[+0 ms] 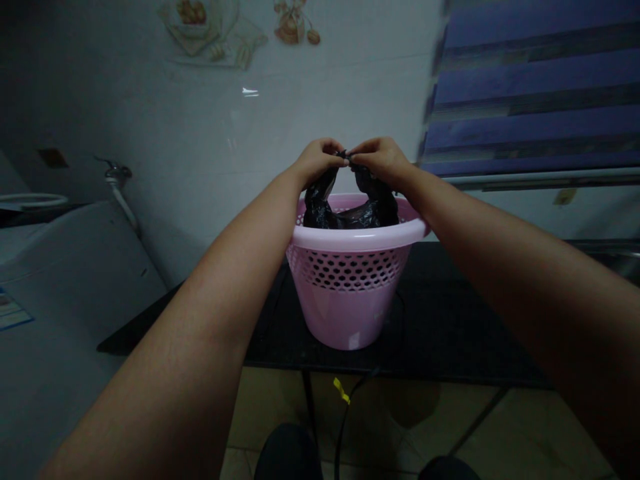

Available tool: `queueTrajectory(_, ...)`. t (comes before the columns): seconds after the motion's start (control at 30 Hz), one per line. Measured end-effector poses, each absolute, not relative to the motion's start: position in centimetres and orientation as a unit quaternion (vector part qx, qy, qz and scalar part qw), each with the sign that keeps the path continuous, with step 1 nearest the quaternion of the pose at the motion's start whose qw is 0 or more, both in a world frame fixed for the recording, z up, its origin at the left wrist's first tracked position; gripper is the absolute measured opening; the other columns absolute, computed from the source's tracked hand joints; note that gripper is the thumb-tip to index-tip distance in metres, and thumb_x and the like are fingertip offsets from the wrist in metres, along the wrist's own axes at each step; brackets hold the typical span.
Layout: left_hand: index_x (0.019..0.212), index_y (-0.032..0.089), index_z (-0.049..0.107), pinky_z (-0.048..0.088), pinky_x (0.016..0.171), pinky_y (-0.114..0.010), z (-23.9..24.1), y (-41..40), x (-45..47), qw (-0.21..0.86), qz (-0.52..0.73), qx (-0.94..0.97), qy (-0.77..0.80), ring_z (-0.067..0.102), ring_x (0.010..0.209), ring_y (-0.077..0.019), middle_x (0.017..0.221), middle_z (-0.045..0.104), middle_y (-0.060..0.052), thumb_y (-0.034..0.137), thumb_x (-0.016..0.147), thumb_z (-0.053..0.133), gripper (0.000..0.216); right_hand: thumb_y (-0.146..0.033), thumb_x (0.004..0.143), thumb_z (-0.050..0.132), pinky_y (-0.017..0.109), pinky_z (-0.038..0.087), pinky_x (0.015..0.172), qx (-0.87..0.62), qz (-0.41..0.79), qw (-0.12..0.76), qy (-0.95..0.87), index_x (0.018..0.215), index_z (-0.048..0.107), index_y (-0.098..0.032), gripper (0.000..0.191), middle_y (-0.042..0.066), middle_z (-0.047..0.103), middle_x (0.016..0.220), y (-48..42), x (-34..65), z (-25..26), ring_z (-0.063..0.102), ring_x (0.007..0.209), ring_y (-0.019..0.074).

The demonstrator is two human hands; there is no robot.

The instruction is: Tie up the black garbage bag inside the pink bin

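Note:
A pink plastic basket (345, 313) with rows of holes below its rim stands upright on a black table. Inside it sits a black plastic bag (373, 212), its two ends pulled up above the rim and meeting at the top. My left hand (323, 160) pinches one end of the bag, and my right hand (383, 160) pinches the other. The fingertips of both hands come together over the basket's centre. What lies deeper in the basket is hidden by its front wall.
The black table (450, 313) backs onto a tiled wall (280, 120). A white appliance (75, 280) stands at the left, near a wall tap (117, 175). Striped blinds (535, 87) hang at the right. A black cable with a yellow tag (342, 391) hangs off the table's front edge.

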State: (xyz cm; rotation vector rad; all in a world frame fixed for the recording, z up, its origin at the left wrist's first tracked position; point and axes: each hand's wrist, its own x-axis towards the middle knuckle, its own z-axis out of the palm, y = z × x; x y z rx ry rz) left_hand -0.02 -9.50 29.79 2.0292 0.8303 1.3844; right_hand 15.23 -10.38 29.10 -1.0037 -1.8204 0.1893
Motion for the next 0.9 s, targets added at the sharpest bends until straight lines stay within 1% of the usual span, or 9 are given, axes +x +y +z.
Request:
queueTrajectory(0.13, 0.075, 0.016, 0.048, 0.042, 0.072, -0.024, 29.69, -9.21, -0.16, 0.275, 0.521, 0.75, 0.302, 0.056, 0.071, -0.0108, 0.07, 0.057, 0.002, 0.002, 0.058, 0.061, 0.025, -0.022, 0.071, 0.056, 0.037, 0.049, 0.075, -0.411, 0.076, 0.509, -0.752, 0.081, 0.062, -0.014, 0.014, 0.008, 0.065, 0.077, -10.58, 15.12, 29.2, 0.06, 0.078, 0.0209)
queueTrajectory(0.33, 0.073, 0.018, 0.047, 0.044, 0.069, -0.024, 29.68, -9.06, -0.23, 0.279, 0.525, 0.743, 0.307, 0.056, 0.07, -0.0113, 0.068, 0.056, 0.002, 0.006, 0.061, 0.061, 0.022, -0.022, 0.07, 0.058, 0.038, 0.05, 0.075, -0.406, 0.09, 0.515, -0.75, 0.075, 0.061, -0.018, 0.007, 0.009, 0.066, 0.078, -10.5, 15.11, 29.26, 0.061, 0.078, 0.0214)
queueTrajectory(0.43, 0.072, 0.017, 0.047, 0.043, 0.069, -0.025, 29.76, -9.03, -0.14, 0.279, 0.527, 0.739, 0.314, 0.057, 0.072, -0.0123, 0.069, 0.056, 0.0, 0.007, 0.06, 0.062, 0.021, -0.023, 0.07, 0.059, 0.039, 0.049, 0.076, -0.405, 0.074, 0.519, -0.749, 0.076, 0.061, -0.018, 0.008, 0.009, 0.066, 0.08, -10.07, 15.15, 29.25, 0.061, 0.081, 0.0222)
queueTrajectory(0.53, 0.072, 0.016, 0.049, 0.043, 0.069, -0.025, 29.81, -9.0, -0.08, 0.275, 0.531, 0.737, 0.316, 0.057, 0.075, -0.0132, 0.07, 0.056, 0.0, 0.009, 0.06, 0.062, 0.02, -0.021, 0.07, 0.059, 0.038, 0.049, 0.076, -0.4, 0.068, 0.528, -0.746, 0.082, 0.063, -0.017, 0.014, 0.008, 0.066, 0.082, -9.87, 15.15, 29.25, 0.061, 0.083, 0.0223)
queueTrajectory(0.63, 0.071, 0.016, 0.05, 0.043, 0.07, -0.025, 29.83, -9.12, -0.11, 0.265, 0.535, 0.737, 0.318, 0.057, 0.077, -0.0138, 0.07, 0.056, 0.0, 0.012, 0.06, 0.062, 0.016, -0.017, 0.069, 0.058, 0.037, 0.048, 0.076, -0.389, 0.087, 0.532, -0.747, 0.084, 0.065, -0.015, 0.016, 0.007, 0.066, 0.082, -10.15, 15.16, 29.28, 0.061, 0.08, 0.0211)
queueTrajectory(0.77, 0.07, 0.015, 0.053, 0.044, 0.073, -0.028, 29.87, -9.43, -0.24, 0.24, 0.534, 0.741, 0.33, 0.057, 0.081, -0.0164, 0.071, 0.058, -0.001, 0.016, 0.061, 0.063, 0.014, -0.017, 0.07, 0.058, 0.035, 0.048, 0.073, -0.389, 0.1, 0.532, -0.745, 0.078, 0.066, -0.014, 0.011, 0.007, 0.065, 0.075, -10.44, 15.21, 29.32, 0.061, 0.073, 0.0196)
queueTrajectory(0.9, 0.073, 0.015, 0.054, 0.044, 0.077, -0.031, 29.93, -9.42, -0.34, 0.226, 0.53, 0.745, 0.335, 0.058, 0.085, -0.0181, 0.075, 0.06, -0.002, 0.019, 0.061, 0.062, 0.015, -0.018, 0.069, 0.061, 0.033, 0.048, 0.07, -0.393, 0.098, 0.543, -0.736, 0.075, 0.066, -0.014, 0.009, 0.007, 0.065, 0.073, -10.21, 15.3, 29.31, 0.06, 0.072, 0.0191)
